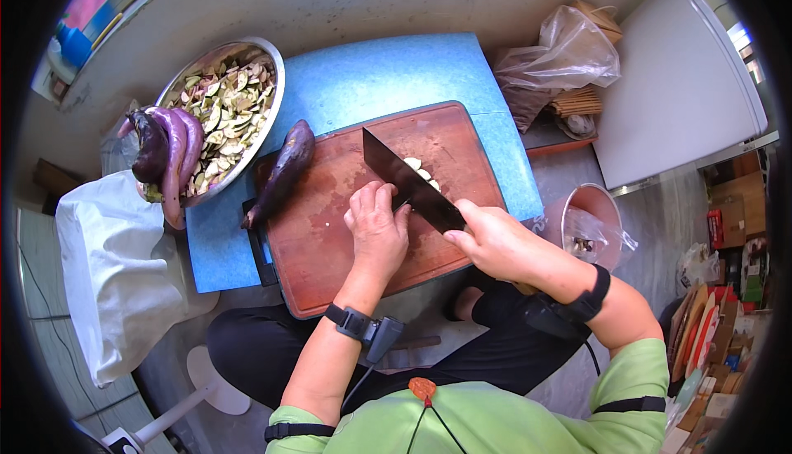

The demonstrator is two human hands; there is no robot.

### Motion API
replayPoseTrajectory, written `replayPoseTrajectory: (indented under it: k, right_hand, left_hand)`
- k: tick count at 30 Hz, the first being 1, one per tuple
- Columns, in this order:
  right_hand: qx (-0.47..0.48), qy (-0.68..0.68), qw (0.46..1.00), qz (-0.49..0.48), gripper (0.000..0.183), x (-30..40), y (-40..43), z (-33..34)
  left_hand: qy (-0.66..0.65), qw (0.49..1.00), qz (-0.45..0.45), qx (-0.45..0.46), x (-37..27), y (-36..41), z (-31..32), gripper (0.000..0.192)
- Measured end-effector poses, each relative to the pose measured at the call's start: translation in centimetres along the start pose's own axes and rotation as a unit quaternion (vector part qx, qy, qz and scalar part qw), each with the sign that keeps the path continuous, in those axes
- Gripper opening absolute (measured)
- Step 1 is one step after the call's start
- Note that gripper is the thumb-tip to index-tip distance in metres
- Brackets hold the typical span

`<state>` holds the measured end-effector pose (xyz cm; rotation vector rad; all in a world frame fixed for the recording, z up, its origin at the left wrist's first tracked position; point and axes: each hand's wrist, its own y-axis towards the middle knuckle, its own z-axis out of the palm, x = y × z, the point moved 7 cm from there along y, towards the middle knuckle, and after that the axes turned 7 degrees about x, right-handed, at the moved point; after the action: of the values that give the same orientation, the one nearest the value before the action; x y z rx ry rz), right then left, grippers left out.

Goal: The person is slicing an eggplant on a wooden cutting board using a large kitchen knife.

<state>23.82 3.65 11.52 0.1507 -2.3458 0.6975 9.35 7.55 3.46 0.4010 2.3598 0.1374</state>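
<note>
My right hand [495, 237] grips the handle of a broad, dark-bladed cleaver [408, 182], which slants across the wooden cutting board [328, 256]. Beside the blade, the fingers of my left hand [377, 225] are curled around a dark piece of eggplant [401, 199], mostly hidden by the hand and cleaver. Pale eggplant slices [424, 171] lie on the board just beyond the blade. A whole dark purple eggplant [286, 169] rests across the board's left edge. To the far left, a metal basin [278, 77] holds many cut eggplant pieces [229, 114].
Several whole eggplants [176, 145] lie over the basin's left rim. The board sits on a low blue table [383, 70]. A bin [609, 213] with a plastic liner stands at right. White cloth [117, 256] covers something at left, and a plastic bag [557, 52] lies by the wall.
</note>
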Motion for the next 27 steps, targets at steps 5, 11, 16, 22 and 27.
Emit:
replayPoseTrajectory:
  k: [5,11,16,22,27]
  right_hand:
    - [-0.047,-0.035,0.998,-0.039,0.031,-0.8,1.7,0.8]
    - [-0.051,-0.023,0.998,-0.036,0.031,-0.8,1.5,0.9]
    - [-0.042,-0.022,0.998,-0.031,0.029,-0.4,1.4,1.3]
    - [-0.016,-0.011,0.999,-0.027,0.029,0.4,1.0,2.4]
    - [-0.043,-0.018,0.998,-0.031,0.031,-0.4,2.9,3.8]
  left_hand:
    - [-0.009,1.000,-0.007,0.006,0.4,0.1,0.1,0.036]
    - [0.000,0.999,0.028,0.034,0.7,-0.6,-1.2,0.040]
    - [-0.009,0.999,0.028,0.035,1.1,-0.7,-1.0,0.041]
    - [-0.013,0.998,0.023,0.049,1.5,-1.9,-1.2,0.043]
    - [-0.001,0.999,0.027,0.040,1.7,-1.9,-1.1,0.043]
